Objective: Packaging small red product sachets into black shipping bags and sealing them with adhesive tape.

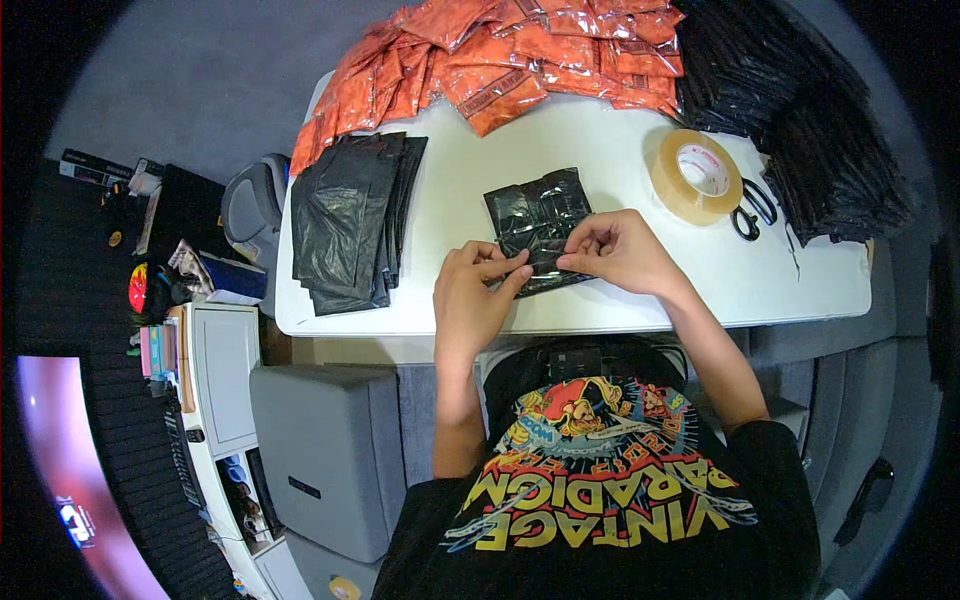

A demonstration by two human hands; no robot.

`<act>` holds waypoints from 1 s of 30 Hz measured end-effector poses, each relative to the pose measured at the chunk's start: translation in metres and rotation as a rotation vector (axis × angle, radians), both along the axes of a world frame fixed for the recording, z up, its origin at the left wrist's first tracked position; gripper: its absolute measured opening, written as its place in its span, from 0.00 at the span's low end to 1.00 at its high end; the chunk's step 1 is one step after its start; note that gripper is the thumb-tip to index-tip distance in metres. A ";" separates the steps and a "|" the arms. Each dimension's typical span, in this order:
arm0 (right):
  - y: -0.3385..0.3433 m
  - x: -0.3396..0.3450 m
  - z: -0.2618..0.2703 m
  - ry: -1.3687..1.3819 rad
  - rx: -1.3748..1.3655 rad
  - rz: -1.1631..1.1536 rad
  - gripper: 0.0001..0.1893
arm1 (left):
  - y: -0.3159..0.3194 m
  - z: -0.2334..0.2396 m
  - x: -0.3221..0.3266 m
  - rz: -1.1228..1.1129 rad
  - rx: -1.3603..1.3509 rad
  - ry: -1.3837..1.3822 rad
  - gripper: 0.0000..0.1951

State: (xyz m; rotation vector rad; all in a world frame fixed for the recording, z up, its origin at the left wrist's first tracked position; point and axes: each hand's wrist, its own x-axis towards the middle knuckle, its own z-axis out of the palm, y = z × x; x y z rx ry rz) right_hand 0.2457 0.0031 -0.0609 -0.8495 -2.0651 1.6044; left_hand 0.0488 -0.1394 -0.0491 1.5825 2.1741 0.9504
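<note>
A small black plastic package (541, 206) lies on the white table in front of me, its surface shiny and creased. My left hand (480, 289) rests at its near left part, thumb and index finger on the plastic. My right hand (619, 251) pinches at the package's right side, with what looks like a clear strip between the two hands. To the left is a stack of flat black plastic bags (349, 221). A large roll of clear tape (696, 178) lies to the right, beside black-handled scissors (754, 210).
Many orange items in clear plastic sleeves (495, 86) cover the table's far side. A large heap of black bags (802, 120) fills the far right. Left of the table stand a grey chair (253, 202), a white cabinet (221, 375) and a grey padded seat (330, 457).
</note>
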 end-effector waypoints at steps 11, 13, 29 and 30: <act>0.002 -0.002 0.003 -0.051 -0.016 -0.012 0.12 | -0.004 0.000 -0.001 -0.013 0.018 -0.047 0.13; 0.005 -0.002 0.002 -0.063 -0.021 0.003 0.12 | -0.002 0.002 0.000 -0.006 -0.005 -0.058 0.12; -0.057 -0.002 0.028 -0.149 0.933 -0.064 0.48 | -0.002 -0.003 -0.004 -0.012 0.010 -0.033 0.12; -0.069 -0.002 0.023 -0.267 0.961 0.031 0.49 | 0.000 -0.003 -0.004 -0.021 0.012 -0.038 0.12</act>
